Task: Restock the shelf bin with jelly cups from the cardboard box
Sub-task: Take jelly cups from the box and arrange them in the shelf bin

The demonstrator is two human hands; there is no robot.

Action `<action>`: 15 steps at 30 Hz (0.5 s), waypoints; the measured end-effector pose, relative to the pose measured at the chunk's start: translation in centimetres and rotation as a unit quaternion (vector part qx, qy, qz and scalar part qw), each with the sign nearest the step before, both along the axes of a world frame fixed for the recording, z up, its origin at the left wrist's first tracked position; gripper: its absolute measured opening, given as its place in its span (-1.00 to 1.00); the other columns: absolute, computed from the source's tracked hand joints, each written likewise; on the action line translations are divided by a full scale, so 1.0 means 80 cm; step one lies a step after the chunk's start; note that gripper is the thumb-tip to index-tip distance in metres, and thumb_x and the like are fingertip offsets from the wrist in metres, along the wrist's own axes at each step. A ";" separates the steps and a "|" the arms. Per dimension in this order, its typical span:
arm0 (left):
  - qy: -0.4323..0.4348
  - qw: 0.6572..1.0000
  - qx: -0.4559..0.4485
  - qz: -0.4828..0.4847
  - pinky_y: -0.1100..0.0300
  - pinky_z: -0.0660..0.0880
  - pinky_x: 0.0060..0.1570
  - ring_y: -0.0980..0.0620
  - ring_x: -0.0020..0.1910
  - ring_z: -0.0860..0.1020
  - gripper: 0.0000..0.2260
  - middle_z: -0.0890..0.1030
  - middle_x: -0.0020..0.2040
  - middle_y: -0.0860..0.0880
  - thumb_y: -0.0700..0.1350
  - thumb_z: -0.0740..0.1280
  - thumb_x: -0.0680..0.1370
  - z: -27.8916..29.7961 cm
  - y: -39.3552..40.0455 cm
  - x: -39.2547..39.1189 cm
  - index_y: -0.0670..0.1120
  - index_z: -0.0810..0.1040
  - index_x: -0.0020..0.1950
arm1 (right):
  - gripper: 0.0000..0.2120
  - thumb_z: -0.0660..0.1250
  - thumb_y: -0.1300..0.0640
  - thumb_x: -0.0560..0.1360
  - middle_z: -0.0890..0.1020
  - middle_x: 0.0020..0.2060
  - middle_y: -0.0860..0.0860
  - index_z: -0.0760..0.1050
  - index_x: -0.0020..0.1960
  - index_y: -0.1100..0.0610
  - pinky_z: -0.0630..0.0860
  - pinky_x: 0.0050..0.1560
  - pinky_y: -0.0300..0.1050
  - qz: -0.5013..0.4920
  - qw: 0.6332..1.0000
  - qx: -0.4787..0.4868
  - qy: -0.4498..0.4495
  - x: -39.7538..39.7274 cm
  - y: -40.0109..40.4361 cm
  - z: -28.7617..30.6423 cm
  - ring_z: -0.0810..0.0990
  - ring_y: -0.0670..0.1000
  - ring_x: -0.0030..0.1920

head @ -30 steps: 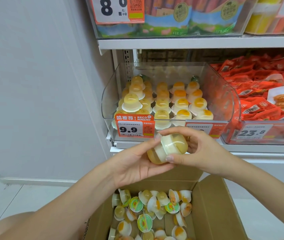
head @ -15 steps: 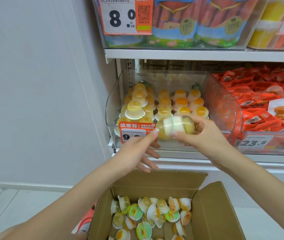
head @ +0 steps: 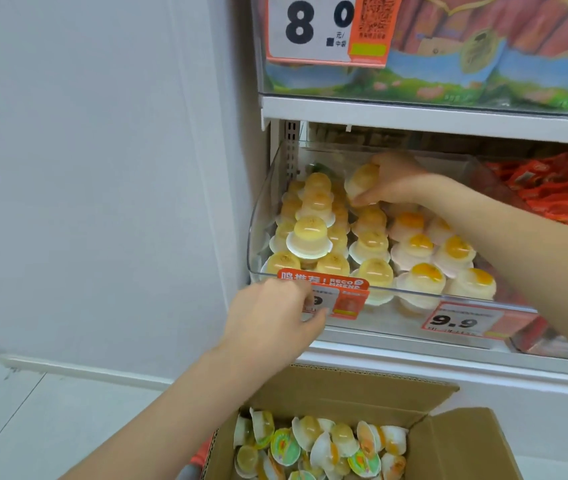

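Observation:
A clear plastic shelf bin holds several rows of stacked yellow jelly cups. My right hand reaches deep into the bin and grips jelly cups above the middle rows at the back. My left hand hangs in front of the bin's lower left corner, fingers loosely curled and holding nothing, partly covering an orange price tag. Below, an open cardboard box contains several loose jelly cups.
A shelf above carries bagged sausages behind an "8.0" price sign. Red snack packets fill the neighbouring bin on the right. A second "9.9" tag hangs on the bin front. A white wall lies to the left.
My right hand carried the jelly cups from in front of the bin up and into its back. My left hand let go of them and dropped to the bin's front corner.

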State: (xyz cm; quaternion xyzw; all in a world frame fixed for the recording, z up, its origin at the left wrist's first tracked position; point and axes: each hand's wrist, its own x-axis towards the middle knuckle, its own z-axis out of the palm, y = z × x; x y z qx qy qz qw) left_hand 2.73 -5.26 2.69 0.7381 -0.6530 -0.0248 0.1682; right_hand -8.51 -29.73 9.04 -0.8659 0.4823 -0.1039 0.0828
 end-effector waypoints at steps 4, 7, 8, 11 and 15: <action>0.008 1.000 0.004 0.012 0.19 0.53 -0.15 0.07 -0.09 0.59 -0.70 0.64 -0.07 0.09 0.18 0.18 0.55 0.003 -0.001 -0.005 0.01 0.57 -0.02 | -0.23 0.58 0.02 0.25 0.47 0.24 0.07 0.31 0.36 0.09 0.40 -0.08 -0.14 0.044 0.999 0.014 0.018 0.008 -0.017 -0.008 0.48 0.11 0.16; 0.007 1.000 0.004 0.027 0.16 0.55 -0.15 0.03 -0.12 0.60 -0.71 0.65 -0.09 0.06 0.12 0.18 0.57 0.001 -0.004 -0.007 -0.03 0.59 -0.04 | -0.29 0.56 0.06 0.30 0.48 0.20 0.06 0.30 0.33 0.09 0.39 -0.06 -0.12 0.067 0.997 0.011 0.047 0.014 -0.024 -0.021 0.46 0.07 0.08; 0.008 1.000 0.003 0.029 0.14 0.56 -0.15 0.03 -0.13 0.60 -0.71 0.66 -0.10 0.05 0.10 0.18 0.57 0.001 -0.005 -0.008 -0.04 0.59 -0.04 | -0.34 0.54 0.06 0.32 0.50 0.19 0.07 0.32 0.32 0.08 0.43 -0.03 -0.08 0.073 0.996 0.010 0.057 0.015 -0.027 -0.024 0.47 0.07 0.07; 0.010 0.999 0.000 0.031 0.13 0.56 -0.16 0.02 -0.14 0.60 -0.72 0.65 -0.12 0.05 0.09 0.18 0.57 0.002 -0.005 -0.009 -0.05 0.60 -0.05 | -0.38 0.50 0.07 0.37 0.49 0.26 0.08 0.34 0.36 0.02 0.47 0.15 -0.01 0.080 0.995 0.031 0.057 0.012 -0.022 -0.023 0.49 0.11 0.17; 0.015 1.000 0.008 0.020 0.20 0.46 -0.23 0.04 -0.14 0.57 -0.74 0.60 -0.12 0.08 0.17 0.23 0.54 0.003 0.004 -0.011 0.00 0.55 -0.05 | -0.43 0.44 0.04 0.44 0.47 0.32 0.05 0.35 0.39 0.06 0.33 0.18 -0.18 0.065 0.990 -0.027 -0.122 -0.025 0.043 -0.014 0.44 0.08 0.30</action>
